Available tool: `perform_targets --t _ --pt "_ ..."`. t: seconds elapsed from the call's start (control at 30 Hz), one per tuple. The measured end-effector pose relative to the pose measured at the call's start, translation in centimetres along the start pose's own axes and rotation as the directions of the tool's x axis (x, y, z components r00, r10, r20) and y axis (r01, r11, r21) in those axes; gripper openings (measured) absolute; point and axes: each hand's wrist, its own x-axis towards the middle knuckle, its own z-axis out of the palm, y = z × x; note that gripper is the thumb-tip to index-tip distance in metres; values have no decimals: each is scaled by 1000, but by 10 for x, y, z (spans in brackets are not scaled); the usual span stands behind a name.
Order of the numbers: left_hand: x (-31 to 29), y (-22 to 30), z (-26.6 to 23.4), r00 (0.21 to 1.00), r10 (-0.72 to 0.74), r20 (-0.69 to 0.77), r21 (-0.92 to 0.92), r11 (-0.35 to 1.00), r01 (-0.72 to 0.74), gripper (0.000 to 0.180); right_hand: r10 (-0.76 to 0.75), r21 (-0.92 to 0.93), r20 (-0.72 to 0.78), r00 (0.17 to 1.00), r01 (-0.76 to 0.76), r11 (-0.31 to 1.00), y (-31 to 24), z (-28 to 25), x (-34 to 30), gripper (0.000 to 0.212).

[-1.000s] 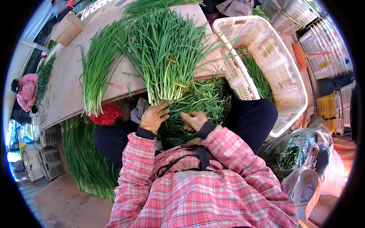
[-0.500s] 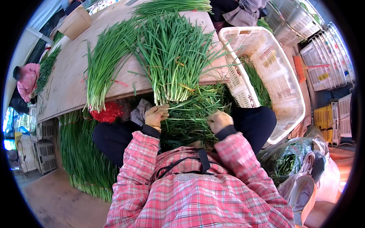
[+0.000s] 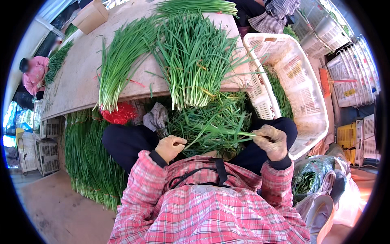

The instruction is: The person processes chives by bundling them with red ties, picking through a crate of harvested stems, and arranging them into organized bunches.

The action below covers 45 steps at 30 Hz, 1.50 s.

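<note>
My right hand (image 3: 271, 142), over my right knee, is closed around the pale stem ends of a few Chinese chives (image 3: 229, 131). Their green leaves reach left across my lap. My left hand (image 3: 170, 149) is closed in a pinch at a thin chive leaf (image 3: 194, 142) that slants up toward those stalks. Beneath both hands lies a loose heap of chive leaves and trimmings (image 3: 219, 112). On the board just ahead rests a large pile of chives (image 3: 191, 61), stem ends toward me, with a slimmer bundle (image 3: 122, 61) to its left.
A wooden tabletop (image 3: 77, 91) spans the front left. Tied chives (image 3: 91, 158) stand below it, near a red plastic bag (image 3: 120, 114). At right are a white basket (image 3: 317, 118), a clear bag of greens (image 3: 310, 175) and stacked crates (image 3: 353, 73). Another person (image 3: 34, 75) sits far left.
My right hand has moved right and toward me, drawing the chives out sideways. My left hand has come down closer to my lap. The view has shifted slightly.
</note>
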Motion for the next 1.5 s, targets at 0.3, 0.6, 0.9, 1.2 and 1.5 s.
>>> perform_targets --t 0.3,0.6,0.9,1.2,1.5 --pt "-36 120 -31 951 151 269 -759 641 113 28 -541 -432 -8 841 485 760 -26 97 17 18" --pt "-15 140 -43 795 583 -168 554 723 -413 29 -596 -656 286 750 606 449 -44 125 32 15" --pt "-7 128 -47 909 395 -135 184 911 -368 25 -475 -456 256 842 538 708 -40 125 44 12" --pt "2 97 -70 978 112 -178 -238 959 -153 13 -19 -824 225 974 200 529 -2 48 39 26" --pt "19 111 -49 995 84 -59 -500 860 -103 9 -68 129 225 972 40 991 -28 146 79 21"
